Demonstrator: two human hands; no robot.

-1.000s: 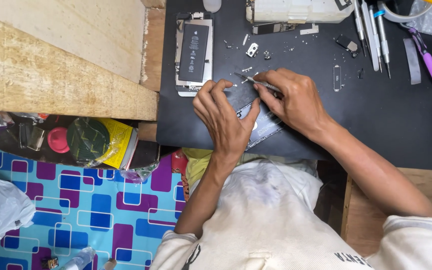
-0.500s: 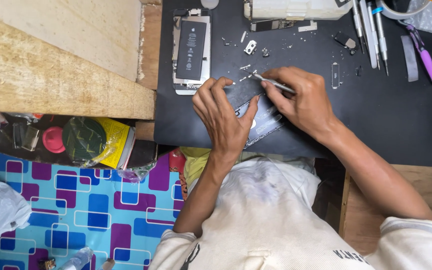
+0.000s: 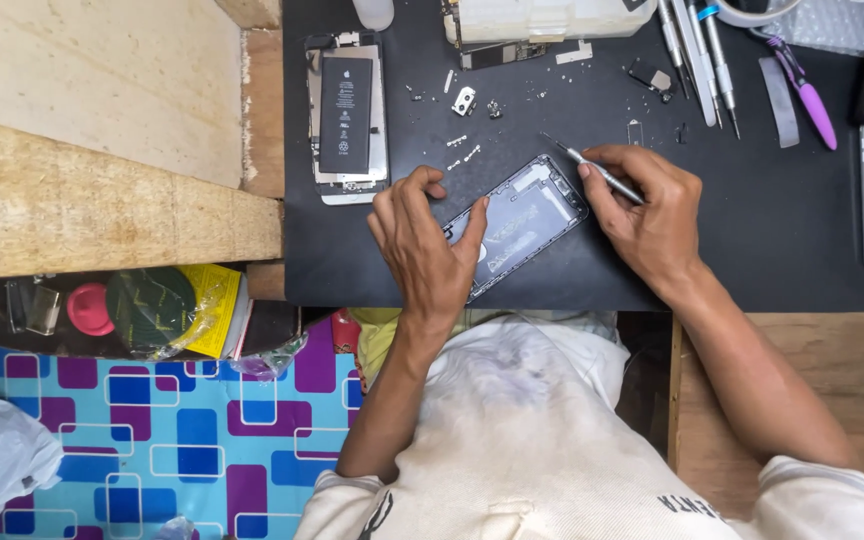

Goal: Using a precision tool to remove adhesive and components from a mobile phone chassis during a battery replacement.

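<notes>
Starting at the left, we've got a rough, pale wooden plank [image 3: 102, 200] butting up against the matte black work mat [image 3: 772, 250]. Near the mat's left edge sits an opened phone body [image 3: 347, 115], rectangular, with its flat black battery showing. Next over, our left hand [image 3: 430, 245] presses fingers-down on the lower end of the phone screen panel [image 3: 522, 215], a thin glossy slab lying diagonally mid-mat. Tiny metal screws [image 3: 462, 155] are scattered just above it. Our right hand [image 3: 652, 215] pinches a slim metal screwdriver [image 3: 592, 168] between thumb and fingers, tip pointing up-left past the panel's upper corner. Further right, a purple-handled tool [image 3: 807, 95] lies near the mat's edge.
</notes>
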